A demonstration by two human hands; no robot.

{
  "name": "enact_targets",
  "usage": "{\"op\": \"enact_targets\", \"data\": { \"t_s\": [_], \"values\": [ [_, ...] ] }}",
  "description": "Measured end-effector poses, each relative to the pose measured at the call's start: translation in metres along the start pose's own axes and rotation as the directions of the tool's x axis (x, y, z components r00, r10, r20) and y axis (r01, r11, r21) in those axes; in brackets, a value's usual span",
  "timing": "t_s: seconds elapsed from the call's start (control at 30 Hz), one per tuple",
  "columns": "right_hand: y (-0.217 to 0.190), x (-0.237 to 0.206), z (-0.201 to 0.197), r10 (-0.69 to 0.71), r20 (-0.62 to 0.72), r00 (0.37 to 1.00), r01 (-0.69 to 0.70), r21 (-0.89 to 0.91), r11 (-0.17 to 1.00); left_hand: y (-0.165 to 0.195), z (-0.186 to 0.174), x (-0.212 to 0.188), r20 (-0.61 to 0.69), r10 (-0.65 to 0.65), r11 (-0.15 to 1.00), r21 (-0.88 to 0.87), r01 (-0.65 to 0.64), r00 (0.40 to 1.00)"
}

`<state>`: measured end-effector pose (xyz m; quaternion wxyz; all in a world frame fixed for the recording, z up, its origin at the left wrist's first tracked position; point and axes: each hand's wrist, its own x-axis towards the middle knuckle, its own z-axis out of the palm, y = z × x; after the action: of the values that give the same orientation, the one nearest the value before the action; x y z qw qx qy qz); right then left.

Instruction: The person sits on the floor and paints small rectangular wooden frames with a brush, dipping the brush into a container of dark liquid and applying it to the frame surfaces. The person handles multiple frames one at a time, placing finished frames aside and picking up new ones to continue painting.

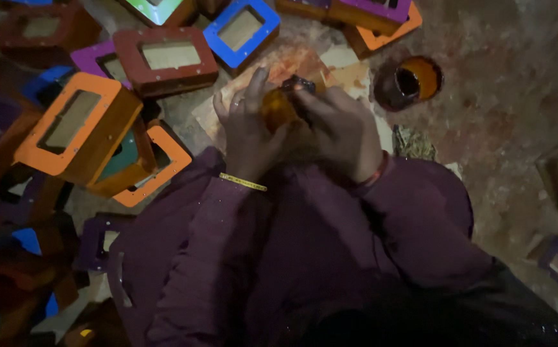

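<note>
Dim scene here, light falling from the upper side and fading fast toward the bottom, where the dark purple sleeves (pixel 305 257) sink almost to black. The left edge is murky too, painted wooden frames (pixel 9 257) there melting into shadow. Brightest patch sits on the grey stained floor (pixel 510 77) and the orange rectangular wooden frame (pixel 77 128). Both hands look soft, slightly smeared. Grain everywhere, corners blurred, no glare to speak of.

painted boxes (pixel 80 132) crowd the floor left and ahead; a paint tin (pixel 407 82) stands front-right; bare floor (pixel 516 96) lies open beyond it.
</note>
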<state>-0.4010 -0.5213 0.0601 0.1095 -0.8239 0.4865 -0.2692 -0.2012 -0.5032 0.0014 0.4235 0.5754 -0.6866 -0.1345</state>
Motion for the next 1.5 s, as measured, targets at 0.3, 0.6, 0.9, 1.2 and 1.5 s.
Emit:
{"op": "enact_targets", "data": {
  "t_s": [0.3,0.6,0.9,1.2,1.5],
  "values": [
    [0.075,0.015,0.013,0.132,0.13,0.983,-0.165,0.287,0.944,0.001,-0.009,0.003,0.046,-0.077,0.997,-0.017,0.078,0.996],
    [0.039,0.005,0.023,0.114,0.313,0.943,-0.278,0.547,0.79,0.017,-0.02,0.002,0.002,0.092,0.97,0.224,-0.09,0.996],
    [0.038,0.004,-0.043,0.116,0.204,0.972,-0.15,0.163,0.975,0.007,-0.01,-0.001,-0.175,0.141,0.988,-0.034,-0.149,0.974],
    [0.015,-0.019,0.027,0.226,0.111,0.968,-0.212,-0.131,0.969,-0.003,-0.008,-0.005,-0.041,0.0,0.998,0.069,0.003,0.999],
    [0.028,-0.003,0.013,0.123,0.007,0.992,-0.122,-0.074,0.99,0.002,-0.022,0.0,0.047,-0.1,0.995,0.021,0.099,0.994]
  ]
}}
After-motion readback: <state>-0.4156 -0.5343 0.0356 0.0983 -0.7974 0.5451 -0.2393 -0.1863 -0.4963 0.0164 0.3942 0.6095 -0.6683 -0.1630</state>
